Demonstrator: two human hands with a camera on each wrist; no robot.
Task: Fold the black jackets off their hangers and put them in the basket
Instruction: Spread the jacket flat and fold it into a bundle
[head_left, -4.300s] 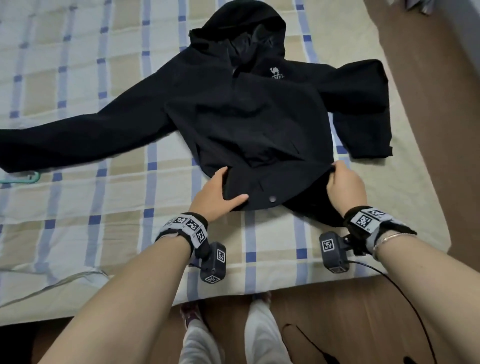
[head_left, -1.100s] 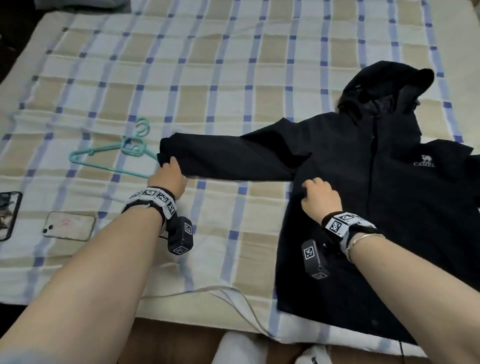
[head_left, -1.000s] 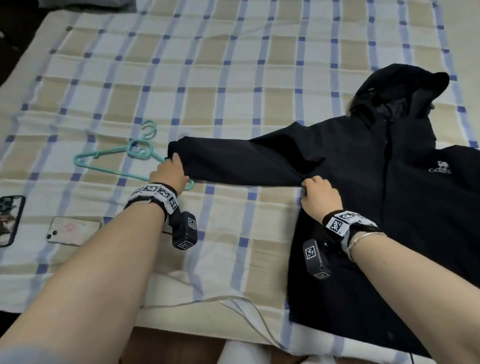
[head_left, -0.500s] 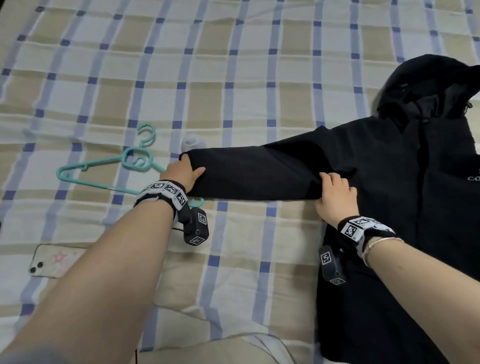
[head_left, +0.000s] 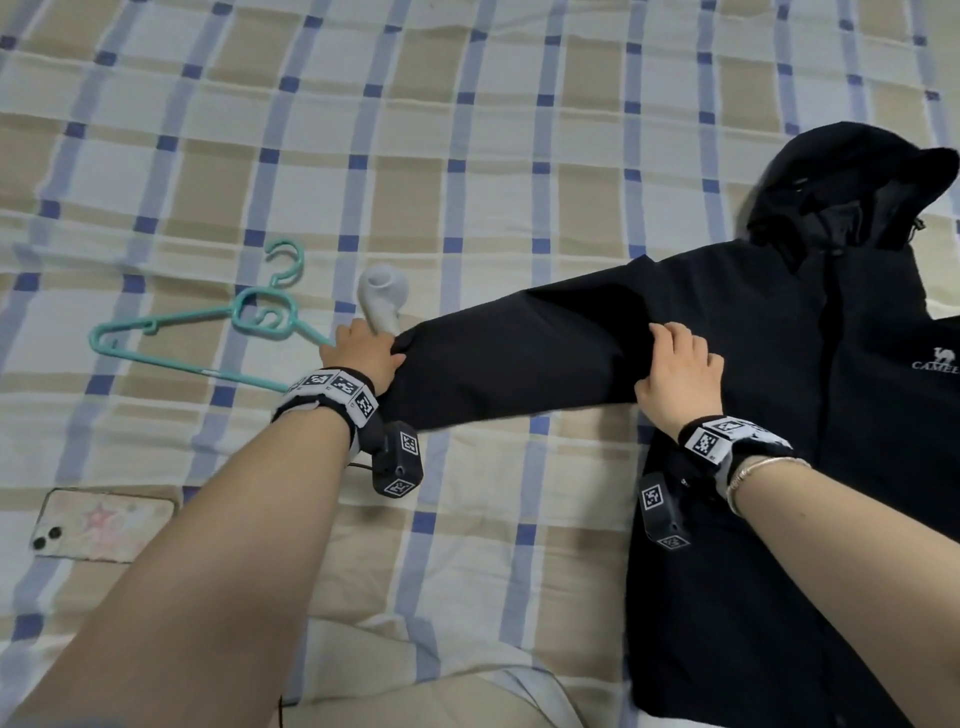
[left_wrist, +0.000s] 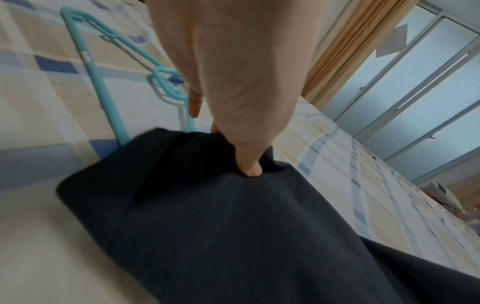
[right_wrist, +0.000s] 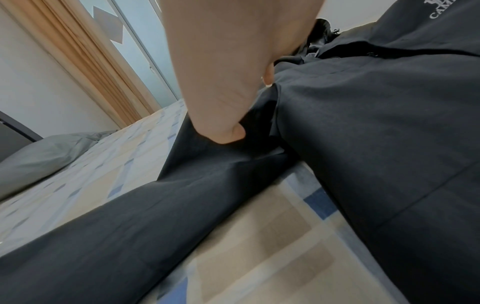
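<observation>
Jacket (head_left: 769, 415) off its hanger, folding barely begun.

Black jacket lies spread front-up on the checked bed (head_left: 467, 156), filling the right half of the head view with its hood at upper right; the teal hanger (head_left: 208, 332) sits bare at left centre, so that step looks done. The left hand (head_left: 363, 353) pinches the cuff of the outstretched sleeve (head_left: 519, 358), thumb dug into the cloth in the wrist view, while the right hand (head_left: 680, 374) grips the fabric where sleeve meets body. I judge this sleeve is about to be folded in; the other sleeve, the body folds and the basket, which no view shows, all remain.
</observation>
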